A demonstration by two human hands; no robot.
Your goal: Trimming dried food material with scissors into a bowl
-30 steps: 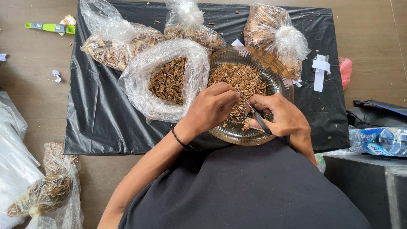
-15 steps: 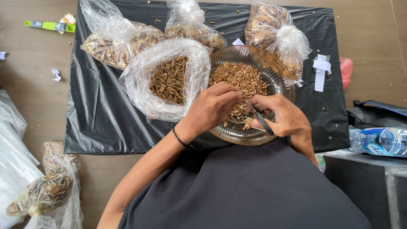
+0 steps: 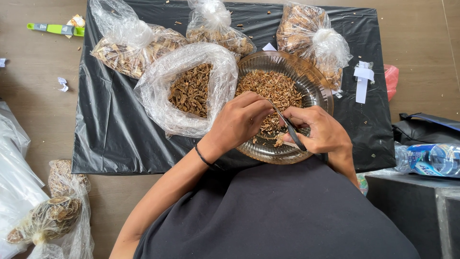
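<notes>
Left hand pinching dried bits | right hand clamped on scissors over bowl | risk: blades near fingertips, nick likely.

The person wears a plain black top, its loose, unmarked fabric filling the lower part of the view; both forearms are bare, with no sleeve showing on them. A thin black band circles the left wrist; the left hand and right hand carry no rings or gloves.
</notes>
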